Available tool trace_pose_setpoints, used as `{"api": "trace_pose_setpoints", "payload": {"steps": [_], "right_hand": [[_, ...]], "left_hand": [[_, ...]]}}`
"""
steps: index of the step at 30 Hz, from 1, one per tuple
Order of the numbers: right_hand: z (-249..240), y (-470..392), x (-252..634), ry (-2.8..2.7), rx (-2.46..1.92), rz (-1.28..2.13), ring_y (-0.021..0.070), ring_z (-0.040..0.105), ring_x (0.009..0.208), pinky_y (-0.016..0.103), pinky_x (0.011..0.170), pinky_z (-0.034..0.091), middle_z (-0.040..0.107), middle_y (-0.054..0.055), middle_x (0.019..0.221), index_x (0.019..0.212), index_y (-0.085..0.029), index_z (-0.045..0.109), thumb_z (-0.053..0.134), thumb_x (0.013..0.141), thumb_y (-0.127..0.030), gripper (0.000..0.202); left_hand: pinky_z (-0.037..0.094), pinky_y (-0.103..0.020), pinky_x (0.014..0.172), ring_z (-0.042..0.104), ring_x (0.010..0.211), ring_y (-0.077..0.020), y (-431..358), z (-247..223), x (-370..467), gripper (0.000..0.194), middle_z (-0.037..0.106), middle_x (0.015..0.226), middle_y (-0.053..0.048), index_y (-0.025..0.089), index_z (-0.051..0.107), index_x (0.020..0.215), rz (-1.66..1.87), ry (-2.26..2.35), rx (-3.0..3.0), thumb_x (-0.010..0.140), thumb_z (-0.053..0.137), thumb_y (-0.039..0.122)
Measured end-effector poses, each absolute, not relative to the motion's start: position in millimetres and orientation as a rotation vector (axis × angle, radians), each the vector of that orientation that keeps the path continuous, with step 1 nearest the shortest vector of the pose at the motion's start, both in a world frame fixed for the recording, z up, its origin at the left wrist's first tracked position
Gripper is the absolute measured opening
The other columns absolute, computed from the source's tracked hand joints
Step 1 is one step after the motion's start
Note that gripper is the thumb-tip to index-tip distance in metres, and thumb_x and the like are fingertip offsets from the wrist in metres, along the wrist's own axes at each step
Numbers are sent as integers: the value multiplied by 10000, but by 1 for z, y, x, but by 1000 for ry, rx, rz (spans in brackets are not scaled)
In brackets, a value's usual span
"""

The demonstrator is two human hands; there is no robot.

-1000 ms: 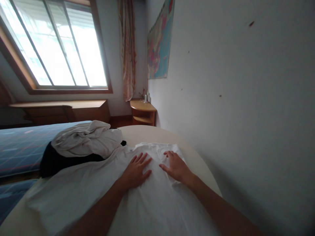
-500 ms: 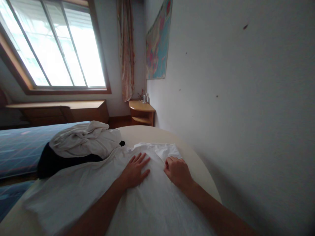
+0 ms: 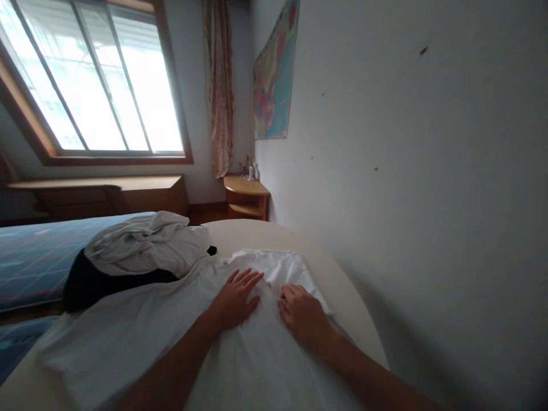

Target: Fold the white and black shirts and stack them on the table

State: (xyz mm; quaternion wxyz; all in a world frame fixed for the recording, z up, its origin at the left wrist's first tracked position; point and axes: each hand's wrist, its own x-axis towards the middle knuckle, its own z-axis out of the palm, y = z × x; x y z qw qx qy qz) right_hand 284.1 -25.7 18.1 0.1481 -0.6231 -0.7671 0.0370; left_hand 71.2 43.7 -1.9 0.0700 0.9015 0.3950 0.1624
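Observation:
A white garment (image 3: 265,359), apparently a shirt, lies spread over a round cream table (image 3: 252,228). On its upper middle part my left hand (image 3: 237,298) rests flat with the fingers spread, pressing on the cloth. Just to the right, my right hand (image 3: 305,314) is closed with bent fingers on the cloth, gripping a fold of it. Its fingertips are partly hidden in the white fabric. A creased flap runs from the far edge down along the right hand's outer side.
Crumpled grey-white and black clothes (image 3: 145,248) are heaped at the table's left. Beyond is a bed with a blue checked cover (image 3: 38,251). A bare wall (image 3: 406,228) stands close on the right. A small corner shelf (image 3: 246,185) and a desk (image 3: 149,185) are at the back.
My right hand has moved slightly left and toward me, drawing the cloth, and the garment's right edge now slants down past it. My left hand stays nearly in place.

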Motion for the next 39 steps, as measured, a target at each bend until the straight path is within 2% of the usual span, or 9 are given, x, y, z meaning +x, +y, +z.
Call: {"api": "trace_pose_setpoints", "payload": {"steps": [4, 7, 10, 12, 14, 22, 30, 36, 39], "right_hand": [[29, -26, 283, -2197, -1780, 63, 224, 626, 949, 307, 843, 457, 692, 84, 964, 952, -194, 639, 485, 902, -163, 165], [29, -31, 283, -2312, -1600, 119, 217, 606, 970, 319, 913, 432, 682, 68, 970, 942, -191, 630, 546, 871, -174, 111], [27, -34, 287, -2371, -1463, 222, 231, 582, 1059, 340, 984, 403, 673, 78, 1056, 957, -191, 624, 596, 889, -283, 118], [27, -33, 294, -2320, -1458, 256, 228, 575, 1086, 339, 989, 400, 667, 87, 1092, 990, -193, 621, 510, 951, -318, 172], [30, -31, 306, -2235, -1516, 281, 211, 592, 1052, 322, 952, 414, 671, 87, 1073, 1013, -192, 618, 395, 986, -265, 236], [47, -28, 383, -2131, -1761, 483, 185, 626, 836, 284, 768, 421, 692, 59, 887, 866, -188, 634, 414, 836, -134, 229], [51, -56, 409, -2184, -1616, 815, 162, 606, 799, 243, 720, 447, 682, 41, 928, 980, -182, 643, 593, 778, -220, 212], [39, -57, 405, -2107, -1718, 616, 138, 539, 650, 239, 607, 367, 613, -11, 712, 783, -199, 550, 558, 771, -201, 15], [34, -56, 401, -1953, -1863, 382, 139, 534, 624, 246, 599, 340, 593, -16, 675, 760, -214, 492, 530, 792, -207, 50]], "left_hand": [[296, -436, 1182, 429, 1396, -234, 44, -2, 71, 600, 486, 1512, -52, 254, 365, 1517, 547, 1150, 2718, 938, 510, 308], [320, -460, 1166, 433, 1390, -249, 44, -3, 71, 597, 492, 1505, -57, 264, 375, 1514, 551, 1122, 2748, 934, 517, 263], [341, -495, 1147, 451, 1373, -270, 45, -3, 71, 509, 513, 1481, -59, 297, 496, 1436, 535, 1077, 2806, 934, 504, 206], [355, -501, 1137, 471, 1351, -275, 45, -3, 71, 457, 537, 1453, -59, 303, 566, 1371, 556, 1048, 2837, 937, 494, 179], [375, -483, 1127, 501, 1311, -266, 45, -3, 71, 431, 574, 1403, -65, 287, 600, 1332, 604, 1018, 2844, 935, 492, 158], [482, -371, 995, 628, 1063, -215, 52, -10, 74, 365, 664, 1196, -66, 226, 656, 1223, 843, 1097, 2685, 938, 460, 110], [503, -329, 939, 647, 1012, -199, 55, -14, 74, 268, 688, 1099, -51, 227, 682, 1095, 900, 1197, 2593, 936, 481, 151], [497, -373, 978, 618, 1080, -219, 55, -16, 72, 358, 676, 1178, -58, 239, 635, 1238, 882, 1151, 2630, 916, 502, 154], [500, -383, 985, 611, 1094, -224, 55, -17, 72, 367, 672, 1195, -60, 239, 628, 1260, 871, 1142, 2653, 924, 499, 163]]}}
